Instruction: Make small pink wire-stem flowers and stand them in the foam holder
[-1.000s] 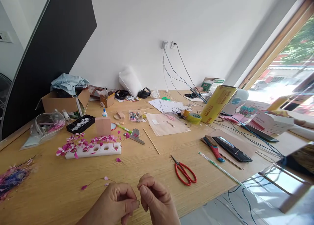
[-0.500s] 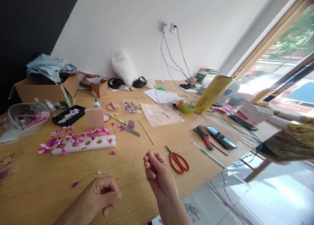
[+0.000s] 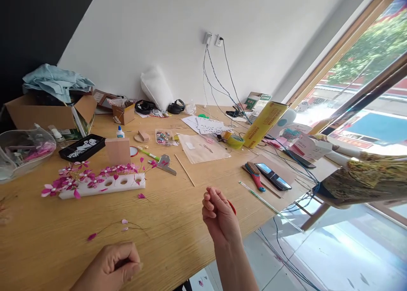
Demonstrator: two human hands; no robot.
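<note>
Near the front edge of the table, my left hand (image 3: 111, 265) is closed, thumb against curled fingers. My right hand (image 3: 222, 217) is raised further right with its fingertips pinched together. Anything in either pinch is too small to make out. Behind my right hand lie scissors, with only a bit of red handle (image 3: 232, 207) showing. A thin stem with pink petals (image 3: 124, 221) lies just beyond my left hand. Further back, pink wire flowers (image 3: 95, 180) with pearl-like centres stand in a white foam block (image 3: 111, 185) with round holes. A loose magenta petal (image 3: 141, 196) lies beside it.
A metal clip (image 3: 165, 164), a wooden stick (image 3: 184, 170), a bead box (image 3: 164, 137) and a glue bottle (image 3: 120, 132) are mid-table. A red-handled brush (image 3: 256, 177) and a phone (image 3: 272, 175) lie right. Another person's sleeve (image 3: 365, 172) is at far right.
My right hand has moved right and now covers most of the scissors. My left hand has shifted left and slightly down, apart from the right. The view has turned slightly right.
</note>
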